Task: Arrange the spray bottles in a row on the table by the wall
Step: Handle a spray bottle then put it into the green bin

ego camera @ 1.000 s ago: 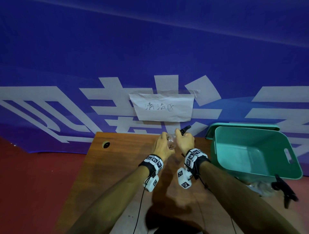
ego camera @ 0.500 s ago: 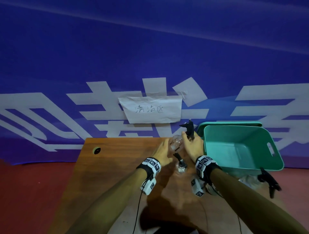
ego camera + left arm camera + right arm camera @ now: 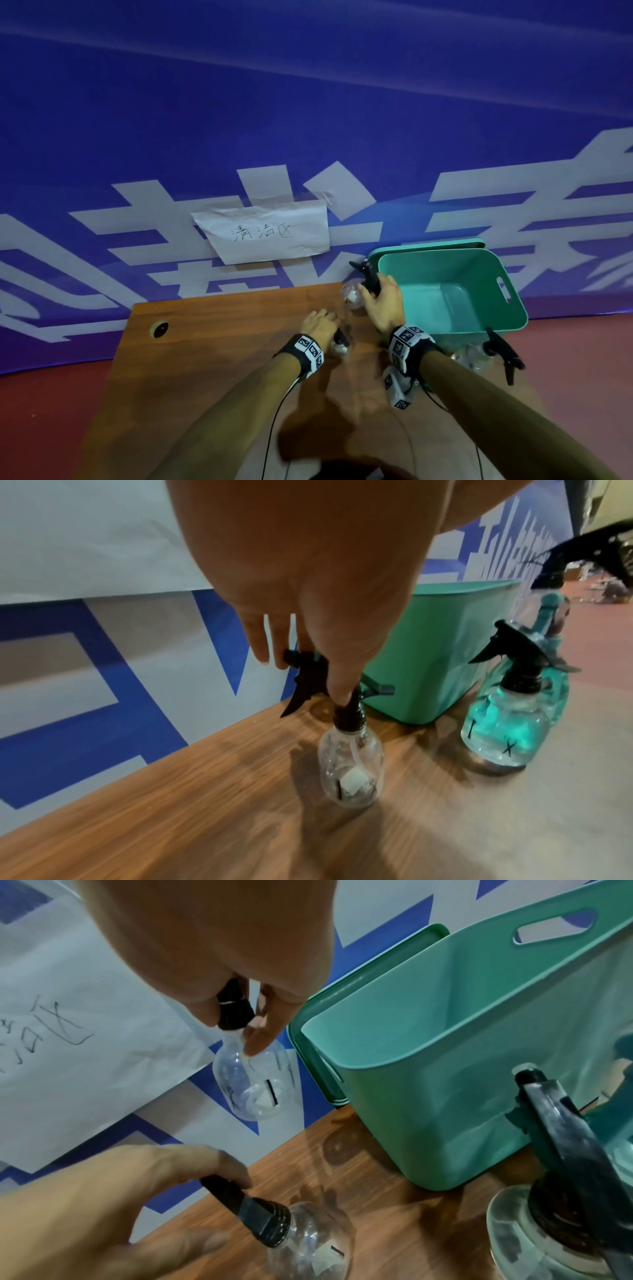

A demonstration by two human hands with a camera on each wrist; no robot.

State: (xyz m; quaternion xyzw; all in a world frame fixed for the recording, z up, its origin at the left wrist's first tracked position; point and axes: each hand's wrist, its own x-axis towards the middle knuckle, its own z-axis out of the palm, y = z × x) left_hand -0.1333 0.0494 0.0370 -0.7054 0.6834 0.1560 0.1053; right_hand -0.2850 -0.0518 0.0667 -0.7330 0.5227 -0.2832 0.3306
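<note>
Bottles now split: left hand (image 3: 320, 325) grips one clear bottle (image 3: 351, 767) standing on surface (image 3: 212, 359); right hand (image 3: 382, 305) holds second bottle (image 3: 255, 1080) aloft, unplaced.

A white paper sheet (image 3: 265, 234) taped to the blue banner (image 3: 308, 102) on the wall carries three handwritten black characters, 清洁区. In the right wrist view only the last strokes of that writing show at the left edge. The banner itself bears very large white characters, cropped and partly hidden, so they cannot be read. The bands on both wrists carry square black-and-white coded markers (image 3: 404, 341), with no readable text. Short black marks sit on the clear spray bottles (image 3: 351, 767), too small to read.
</note>
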